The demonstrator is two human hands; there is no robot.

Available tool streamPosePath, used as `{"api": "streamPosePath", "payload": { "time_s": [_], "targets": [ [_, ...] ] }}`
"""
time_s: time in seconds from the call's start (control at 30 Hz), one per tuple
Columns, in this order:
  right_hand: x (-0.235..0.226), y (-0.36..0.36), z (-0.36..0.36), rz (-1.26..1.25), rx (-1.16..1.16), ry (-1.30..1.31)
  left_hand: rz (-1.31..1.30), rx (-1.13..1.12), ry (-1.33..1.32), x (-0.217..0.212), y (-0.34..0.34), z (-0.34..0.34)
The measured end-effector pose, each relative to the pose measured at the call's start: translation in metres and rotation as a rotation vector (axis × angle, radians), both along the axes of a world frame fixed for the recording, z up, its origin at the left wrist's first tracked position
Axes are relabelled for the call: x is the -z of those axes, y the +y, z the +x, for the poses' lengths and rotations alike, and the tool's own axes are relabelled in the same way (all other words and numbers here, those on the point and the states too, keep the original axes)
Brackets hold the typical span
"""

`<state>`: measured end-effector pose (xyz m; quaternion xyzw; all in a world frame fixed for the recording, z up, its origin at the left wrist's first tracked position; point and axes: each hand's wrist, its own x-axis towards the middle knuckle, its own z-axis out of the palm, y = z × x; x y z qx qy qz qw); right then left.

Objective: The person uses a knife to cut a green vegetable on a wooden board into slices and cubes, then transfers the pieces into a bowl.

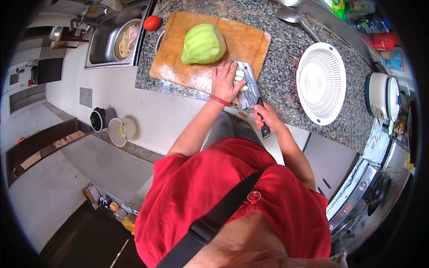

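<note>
— Fingers (259,117) first, on the right hand (272,118): clamped on what?

— On the black handle of a broad-bladed knife (251,94), thumb and fingers wrapped round it. Blade at the lower right corner of the wooden cutting board (250,40), handle toward the body.

— And on the left hand (227,84)?

— Laid palm down at the board, fingers only slightly parted, thumb well out to the side. Red band (219,100) round the wrist.

— Near what?

— Right at some pale green cut pieces (240,75), partly covering them. Seen against the blade; cannot tell whether all resting on the metal.

— Where to look for the gourd (203,44)?

— Farther up on the board, just beyond the left fingertips. Pale green, peeled, ridged lengthwise.

— And round about?

— Off the board's upper left corner, a tomato (152,23), near the metal sink (100,47). Over to the right, on the speckled countertop (283,58), a white oval colander (321,85).
</note>
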<state>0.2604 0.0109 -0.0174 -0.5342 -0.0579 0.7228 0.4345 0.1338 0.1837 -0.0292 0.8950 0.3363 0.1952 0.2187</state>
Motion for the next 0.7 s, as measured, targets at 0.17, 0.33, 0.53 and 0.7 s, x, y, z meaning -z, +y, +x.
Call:
{"api": "streamPosePath", "payload": {
  "time_s": [0.17,0.33,0.53,0.7],
  "targets": [
    [0.007,0.0,-0.041,0.016,0.112,0.027,-0.001,-0.078,-0.127,0.011,-0.01,0.0],
    [0.013,-0.003,-0.051,0.053,0.174,0.062,0.073,-0.02,-0.154,-0.004,-0.006,-0.005],
    [0.013,-0.003,-0.049,0.057,0.162,0.055,0.029,-0.104,-0.117,0.001,0.007,-0.031],
    [0.011,0.003,-0.058,0.043,0.166,0.006,0.017,-0.137,-0.13,0.012,-0.005,-0.01]
  ]
}}
